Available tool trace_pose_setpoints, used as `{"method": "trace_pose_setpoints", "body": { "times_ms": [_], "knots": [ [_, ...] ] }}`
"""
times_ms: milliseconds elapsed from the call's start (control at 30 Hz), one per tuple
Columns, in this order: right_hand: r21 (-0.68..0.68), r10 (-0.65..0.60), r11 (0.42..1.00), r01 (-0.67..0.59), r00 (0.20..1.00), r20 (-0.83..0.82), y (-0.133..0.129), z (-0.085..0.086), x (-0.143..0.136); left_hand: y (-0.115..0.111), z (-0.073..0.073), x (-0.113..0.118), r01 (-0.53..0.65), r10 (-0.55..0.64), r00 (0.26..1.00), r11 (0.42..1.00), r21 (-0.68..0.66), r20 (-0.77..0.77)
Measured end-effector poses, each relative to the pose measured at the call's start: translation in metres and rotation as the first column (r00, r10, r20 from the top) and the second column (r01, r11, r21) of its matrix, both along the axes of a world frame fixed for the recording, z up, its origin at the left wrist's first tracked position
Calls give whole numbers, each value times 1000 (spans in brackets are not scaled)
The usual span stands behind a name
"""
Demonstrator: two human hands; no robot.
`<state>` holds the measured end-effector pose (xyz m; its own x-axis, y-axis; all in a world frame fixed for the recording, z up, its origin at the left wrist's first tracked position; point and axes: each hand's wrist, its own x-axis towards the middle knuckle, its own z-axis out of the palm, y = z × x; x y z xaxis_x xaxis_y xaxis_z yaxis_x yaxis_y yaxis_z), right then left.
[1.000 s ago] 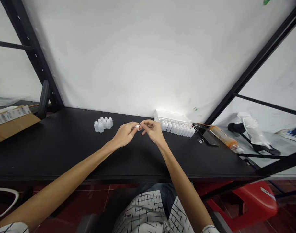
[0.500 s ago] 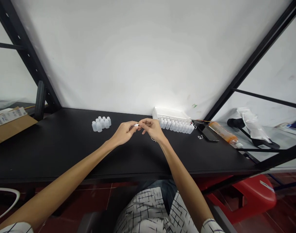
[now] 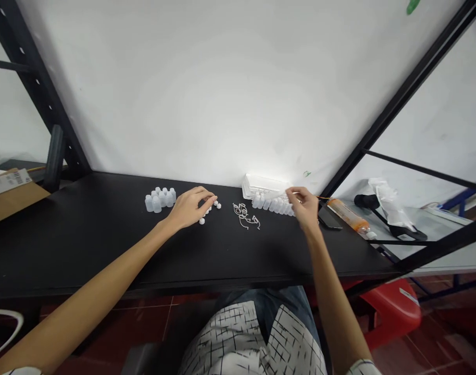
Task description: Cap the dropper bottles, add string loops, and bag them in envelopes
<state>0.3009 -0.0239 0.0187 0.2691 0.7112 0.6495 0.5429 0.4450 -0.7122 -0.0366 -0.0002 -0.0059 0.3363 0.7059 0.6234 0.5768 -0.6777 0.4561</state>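
Observation:
My left hand [image 3: 191, 207] is low over the black table, thumb and index finger pinched together. Small white caps [image 3: 202, 221] lie beside and partly under it; whether one sits between the fingertips is hidden. Off to the right, my right hand [image 3: 305, 205] is closed in a pinch beside a row of translucent bottles [image 3: 276, 204]. A pale, blurred shape reaches left from its fingertips, too smeared to name. Between the hands lies a small tangle of thin white rings with tails [image 3: 243, 214]. Left of my left hand stands a cluster of small translucent bottles [image 3: 160, 200].
Behind the bottle row, a stack of white trays [image 3: 261, 183] rests against the wall. A dark phone [image 3: 329, 219] and an orange tube [image 3: 348, 216] lie at the right. A cardboard box [image 3: 17, 200] is at the far left. Black metal posts rise on both sides.
My hands were together at the middle around a small white piece and have moved apart. The right hand went right to the bottle row, uncovering the caps and white rings.

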Motion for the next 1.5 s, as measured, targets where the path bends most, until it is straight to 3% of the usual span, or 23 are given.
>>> {"method": "trace_pose_setpoints", "body": {
  "times_ms": [100,233,400,667,867,1300,1400,1500],
  "knots": [
    [28,-187,982,185,952,243,-14,2,50,5,-2,-3,-9,12,999,997,70,-43],
    [-96,-315,904,416,802,508,-29,0,88,9,-7,-4,-9,15,998,995,102,-53],
    [-144,-370,785,603,641,673,-29,-13,93,12,-10,-5,1,11,996,990,139,-86],
    [-53,-401,734,677,495,771,-16,-27,87,11,-11,-6,28,5,982,985,169,-189],
    [-37,-400,739,672,483,779,-11,-26,90,10,-10,-7,25,15,977,982,185,-211],
    [103,-544,773,626,569,617,-13,-25,84,12,-11,-7,22,21,981,976,215,-194],
    [177,-597,771,612,596,538,-11,-25,72,11,-3,-10,-2,53,980,968,252,-194],
    [247,-617,780,575,639,460,-7,-29,53,13,15,-29,-117,170,976,937,329,-138]
  ]
}}
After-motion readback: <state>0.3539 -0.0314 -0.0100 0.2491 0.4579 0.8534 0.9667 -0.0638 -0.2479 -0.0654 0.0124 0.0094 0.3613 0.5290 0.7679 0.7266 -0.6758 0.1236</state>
